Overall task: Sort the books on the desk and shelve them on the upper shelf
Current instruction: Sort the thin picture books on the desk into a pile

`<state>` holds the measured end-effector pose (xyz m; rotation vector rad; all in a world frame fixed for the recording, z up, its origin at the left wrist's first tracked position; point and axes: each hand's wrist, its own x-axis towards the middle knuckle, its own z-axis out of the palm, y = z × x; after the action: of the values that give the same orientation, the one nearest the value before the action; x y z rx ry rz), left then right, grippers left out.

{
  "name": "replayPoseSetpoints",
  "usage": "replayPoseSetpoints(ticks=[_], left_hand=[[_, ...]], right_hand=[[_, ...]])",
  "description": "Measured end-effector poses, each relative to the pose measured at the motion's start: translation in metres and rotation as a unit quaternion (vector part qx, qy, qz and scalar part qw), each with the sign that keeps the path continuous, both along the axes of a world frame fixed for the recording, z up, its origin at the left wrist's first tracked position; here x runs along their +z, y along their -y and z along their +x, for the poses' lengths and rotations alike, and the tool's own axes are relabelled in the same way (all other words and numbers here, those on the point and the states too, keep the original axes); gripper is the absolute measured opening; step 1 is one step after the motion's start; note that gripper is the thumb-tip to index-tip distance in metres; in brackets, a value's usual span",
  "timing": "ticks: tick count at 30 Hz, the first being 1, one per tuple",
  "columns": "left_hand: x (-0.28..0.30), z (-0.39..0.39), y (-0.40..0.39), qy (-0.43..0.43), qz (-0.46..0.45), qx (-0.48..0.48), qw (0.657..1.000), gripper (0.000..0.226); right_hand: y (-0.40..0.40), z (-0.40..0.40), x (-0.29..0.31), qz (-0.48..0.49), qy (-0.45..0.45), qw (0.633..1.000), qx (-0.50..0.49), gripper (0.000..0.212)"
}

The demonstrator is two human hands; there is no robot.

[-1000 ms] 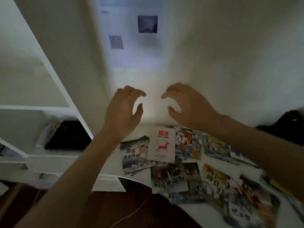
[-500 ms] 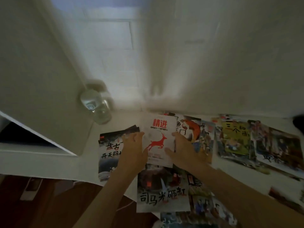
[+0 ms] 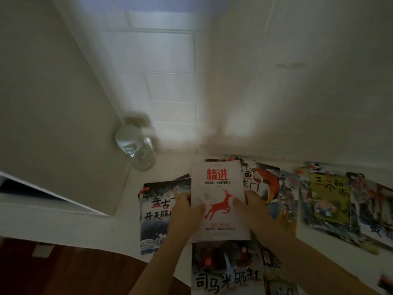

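A white book with a red deer on its cover (image 3: 217,188) lies on top of other books on the white desk (image 3: 89,222). My left hand (image 3: 185,211) grips its left edge, thumb on the cover. My right hand (image 3: 255,209) grips its right edge the same way. Under and around it lie several picture books: a dark one at the left (image 3: 155,213), one with a red fish (image 3: 263,184) at the right, one with large black characters (image 3: 227,271) in front, and a green-covered one (image 3: 329,199) further right.
A clear glass jar (image 3: 136,147) stands on the desk by the wall, left of the books. A white shelf side panel (image 3: 53,113) rises at the left. More books spread toward the right edge of view. Brown floor (image 3: 63,271) shows below the desk's front edge.
Both hands came down from in front of the wall onto the deer book and closed on its two sides. The view tilted down toward the desk.
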<state>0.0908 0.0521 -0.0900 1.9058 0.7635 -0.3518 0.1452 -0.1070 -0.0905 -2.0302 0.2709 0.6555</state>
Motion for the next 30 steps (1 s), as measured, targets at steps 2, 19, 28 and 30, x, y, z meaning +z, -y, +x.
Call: replayPoseSetpoints(ticks=[2, 19, 28, 30], left_hand=[[0.001, -0.001, 0.004, -0.015, 0.010, 0.011, 1.000, 0.024], [-0.003, 0.044, 0.188, 0.161, 0.212, -0.196, 0.944, 0.048], [-0.004, 0.039, 0.393, 0.131, 0.053, -0.377, 0.915, 0.049], [-0.010, 0.030, 0.429, 0.125, 0.047, -0.418, 0.898, 0.050]], right_hand=[[0.004, -0.004, 0.003, 0.010, 0.008, 1.000, 0.007, 0.019], [0.187, 0.004, 0.016, 0.000, 0.074, 0.997, -0.007, 0.028], [0.434, -0.057, 0.013, -0.239, 0.127, 0.932, -0.241, 0.030], [0.473, -0.076, 0.009, -0.265, 0.107, 0.917, -0.279, 0.041]])
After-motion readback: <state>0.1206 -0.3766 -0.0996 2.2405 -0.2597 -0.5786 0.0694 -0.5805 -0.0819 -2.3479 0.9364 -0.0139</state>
